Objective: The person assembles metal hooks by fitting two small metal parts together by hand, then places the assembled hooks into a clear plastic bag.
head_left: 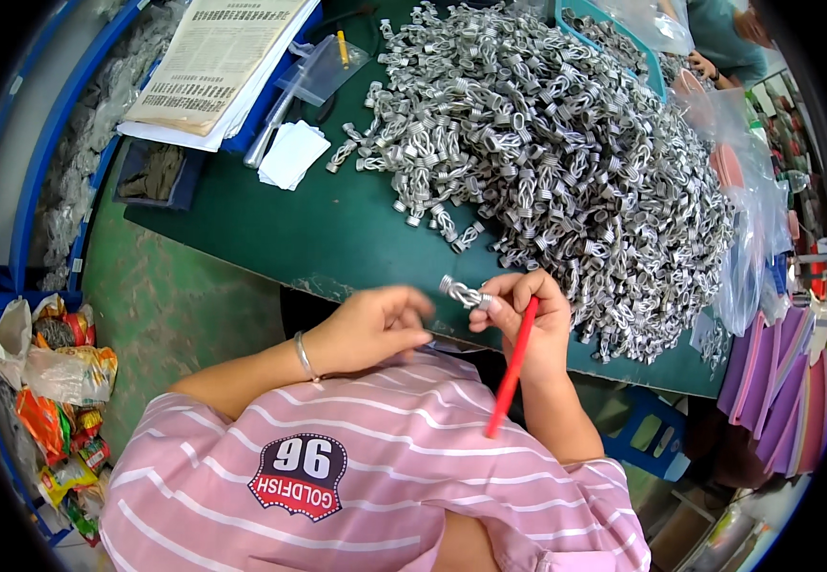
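One coiled metal spring piece (463, 293) pinched in right fingertips (491, 296), just above the green table's near edge (337, 250).

Right hand (528, 319) also clamping a red rod (512, 366); left hand (375, 329) loosely curled, holding nothing, just beside. Better kept steady, clear of the big grey heap (556, 153) beyond.

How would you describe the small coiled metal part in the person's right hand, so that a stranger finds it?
Start at the green table with its big heap of silver wire coils. The single silver coil sits at the near edge, pinched by the right hand, which also holds a red stick.
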`<action>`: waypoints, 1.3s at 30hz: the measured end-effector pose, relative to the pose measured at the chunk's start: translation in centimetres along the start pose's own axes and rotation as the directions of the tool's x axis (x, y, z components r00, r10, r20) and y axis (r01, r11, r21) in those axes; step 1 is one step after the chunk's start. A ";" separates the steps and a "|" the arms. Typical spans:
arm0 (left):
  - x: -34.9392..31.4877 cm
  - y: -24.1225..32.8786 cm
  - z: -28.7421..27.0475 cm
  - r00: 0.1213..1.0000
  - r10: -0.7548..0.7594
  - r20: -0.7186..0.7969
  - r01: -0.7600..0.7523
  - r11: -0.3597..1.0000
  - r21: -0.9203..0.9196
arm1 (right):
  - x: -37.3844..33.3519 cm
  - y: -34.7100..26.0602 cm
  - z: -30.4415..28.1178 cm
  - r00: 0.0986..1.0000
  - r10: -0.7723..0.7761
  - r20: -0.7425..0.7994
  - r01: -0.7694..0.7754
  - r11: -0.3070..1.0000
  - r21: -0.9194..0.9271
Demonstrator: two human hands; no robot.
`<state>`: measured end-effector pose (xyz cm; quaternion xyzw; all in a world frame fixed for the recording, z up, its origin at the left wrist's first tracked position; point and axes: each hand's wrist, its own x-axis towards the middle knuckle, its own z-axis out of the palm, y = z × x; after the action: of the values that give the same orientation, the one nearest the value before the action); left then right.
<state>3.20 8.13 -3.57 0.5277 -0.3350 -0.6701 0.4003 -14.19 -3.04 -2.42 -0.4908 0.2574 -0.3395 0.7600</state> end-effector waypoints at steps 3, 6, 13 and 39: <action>1.0 2.1 0.6 0.979 0.150 -0.140 -0.188 0.928 -0.323 | -0.3 0.6 0.1 0.994 0.099 0.054 -0.110 0.963 0.245; 1.7 1.9 0.6 0.963 0.214 -0.163 -0.257 0.908 -0.331 | -0.2 0.6 0.5 0.988 0.154 0.034 -0.157 0.950 0.268; 1.8 3.0 1.2 0.660 0.743 -0.111 -0.662 0.645 0.383 | 0.0 2.0 -0.1 0.999 -0.048 0.024 0.044 0.987 0.155; 3.2 1.2 -1.0 0.934 0.109 -0.339 -0.318 0.686 -0.654 | 4.9 2.7 0.7 0.806 -0.426 0.410 0.459 0.012 -0.889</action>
<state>4.03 4.72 -4.19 0.3807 -0.0575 -0.6151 0.6880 -9.87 -5.64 -4.92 -0.9125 0.2346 -0.3094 0.1288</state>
